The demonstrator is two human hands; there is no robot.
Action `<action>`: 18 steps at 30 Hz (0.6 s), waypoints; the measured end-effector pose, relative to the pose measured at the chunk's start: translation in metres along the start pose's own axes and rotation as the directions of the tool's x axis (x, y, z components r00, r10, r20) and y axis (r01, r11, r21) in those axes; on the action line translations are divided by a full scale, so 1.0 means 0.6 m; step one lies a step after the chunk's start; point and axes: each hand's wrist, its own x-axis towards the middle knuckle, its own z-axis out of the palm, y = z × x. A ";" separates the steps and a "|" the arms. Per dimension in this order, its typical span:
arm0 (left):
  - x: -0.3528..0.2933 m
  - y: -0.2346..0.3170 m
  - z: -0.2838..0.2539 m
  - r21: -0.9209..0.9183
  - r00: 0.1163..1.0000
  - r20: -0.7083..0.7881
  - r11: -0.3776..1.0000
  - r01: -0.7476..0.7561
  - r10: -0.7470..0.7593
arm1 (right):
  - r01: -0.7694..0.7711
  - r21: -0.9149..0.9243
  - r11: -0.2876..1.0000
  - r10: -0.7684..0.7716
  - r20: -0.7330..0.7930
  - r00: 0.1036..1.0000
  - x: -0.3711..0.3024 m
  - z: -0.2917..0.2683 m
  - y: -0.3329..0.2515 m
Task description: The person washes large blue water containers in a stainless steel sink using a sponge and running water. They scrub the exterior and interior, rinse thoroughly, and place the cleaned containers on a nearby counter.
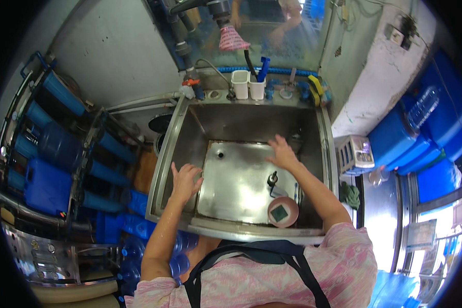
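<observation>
Both hands reach into a deep stainless steel sink (159,190). My left hand (186,180) hovers near the sink's left wall, fingers spread and holding nothing. Over the right part of the basin is my right hand (283,155), empty too, with its fingers apart. Below it, on the wet sink floor, a small dark bottle-like item (272,178) stands by a drain-side patch of glare. Nearest my body sits a pink bowl (291,219) that holds a green scouring pad (279,213). Water drops glisten on my left forearm.
Behind the sink stand two white holders (239,84) with brush handles, and a yellow sponge (315,88). A pink cloth (232,39) covers the pipe end above. Blue filter housings (64,92) line the left; a scale (357,154) and blue containers (392,136) are at right.
</observation>
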 end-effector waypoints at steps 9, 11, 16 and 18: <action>0.397 -0.099 0.029 0.213 0.957 0.117 0.948 0.236 -0.265 | -0.458 -0.256 0.852 0.400 -0.247 0.882 0.309 -0.047 0.131; 0.458 -0.119 0.035 0.243 0.947 0.049 0.923 0.298 -0.319 | -0.497 -0.210 0.842 0.420 -0.325 0.848 0.322 -0.040 0.139; 0.570 -0.171 0.057 0.333 0.937 -0.172 0.877 0.347 -0.305 | -0.275 -0.021 0.961 0.214 -0.573 0.791 0.267 -0.001 0.099; 0.604 -0.200 0.059 0.000 0.932 -0.066 0.934 0.356 -0.356 | -0.054 0.137 0.989 0.127 -0.607 0.785 0.217 0.017 0.047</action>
